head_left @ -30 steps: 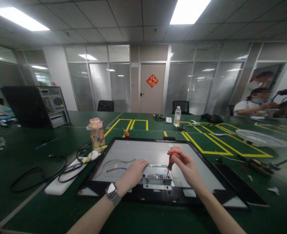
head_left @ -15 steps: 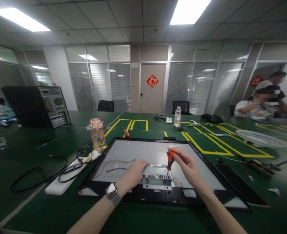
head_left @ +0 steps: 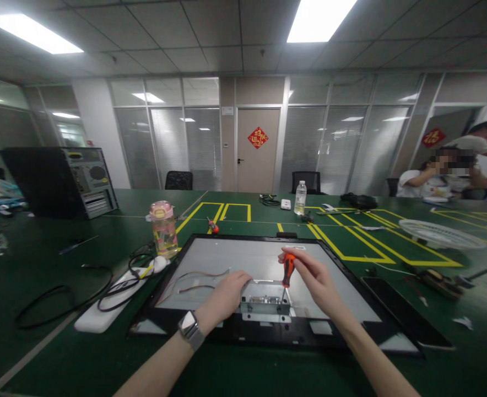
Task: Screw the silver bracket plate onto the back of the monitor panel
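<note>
A flat monitor panel [head_left: 260, 258] with a black frame lies face down on the green table in front of me. Near its front edge sits a small metal bracket [head_left: 265, 302] with connectors. My right hand [head_left: 315, 282] is closed round an orange and black screwdriver [head_left: 286, 271], held nearly upright with its tip down at the bracket's right side. My left hand [head_left: 226, 295], fingers curled, rests on the panel against the bracket's left end. A watch is on that wrist. Thin coloured wires [head_left: 194, 278] run across the panel to the left.
A pink drink bottle [head_left: 163, 228], black cables [head_left: 82, 292] and a white slab [head_left: 107, 306] lie to the left. A computer case [head_left: 61, 181] stands at far left. A fan grille [head_left: 439, 232], a dark panel [head_left: 404, 314] and tools lie right. Two people are at the far right.
The screwdriver has stood up a little straighter in my right hand. My left hand stays put. The people at the far right have shifted.
</note>
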The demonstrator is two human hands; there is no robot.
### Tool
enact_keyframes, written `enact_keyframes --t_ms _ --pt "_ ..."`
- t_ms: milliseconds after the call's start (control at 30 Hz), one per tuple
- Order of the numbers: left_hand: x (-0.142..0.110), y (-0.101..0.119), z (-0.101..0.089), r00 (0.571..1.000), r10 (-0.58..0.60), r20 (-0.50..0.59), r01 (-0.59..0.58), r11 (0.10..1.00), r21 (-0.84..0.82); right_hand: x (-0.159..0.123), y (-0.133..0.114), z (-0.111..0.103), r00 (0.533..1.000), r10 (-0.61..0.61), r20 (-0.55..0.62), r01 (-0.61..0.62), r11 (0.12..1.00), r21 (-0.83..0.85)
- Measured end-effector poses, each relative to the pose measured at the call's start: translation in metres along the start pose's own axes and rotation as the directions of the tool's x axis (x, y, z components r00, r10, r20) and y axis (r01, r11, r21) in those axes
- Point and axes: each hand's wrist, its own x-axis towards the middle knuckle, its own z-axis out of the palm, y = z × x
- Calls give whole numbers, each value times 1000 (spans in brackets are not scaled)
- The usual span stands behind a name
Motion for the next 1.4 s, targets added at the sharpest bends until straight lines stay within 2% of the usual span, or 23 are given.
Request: enact_keyframes --t_ms 167,300,367,533,733,867,1067,1233,1400 --pt "0 2 -2 1000 -25 14 25 1000 6 0 5 1 1000 21 -19 -21 1000 15" --pt "-1 1 -1 1000 -9 1 9 1000 -1 0 10 3 993 -44 -111 40 999 -37" --pt "-1 0 -1 1000 -11 2 11 1000 -3 0 9 3 990 -67 -121 61 996 -59" --pt "-2 1 -2 1000 6 -6 -6 1000 -7 -1 7 3 999 -28 -45 28 1000 -14" --pt "0 1 -1 1000 -5 8 5 1000 10 0 6 4 992 -71 -105 67 997 -35" --pt "0 0 0 1000 -7 8 7 1000 14 1 5 2 996 -25 -89 24 1000 -11" --pt "0 2 -3 1000 -6 11 6 1000 8 -1 13 0 996 86 19 -89 980 177" --pt "0 2 -3 1000 -8 18 7 1000 22 -1 10 1 1000 25 -15 -23 996 90" --pt "0 0 -1 1000 -7 5 7 1000 21 -1 10 2 998 62 28 -65 988 140"
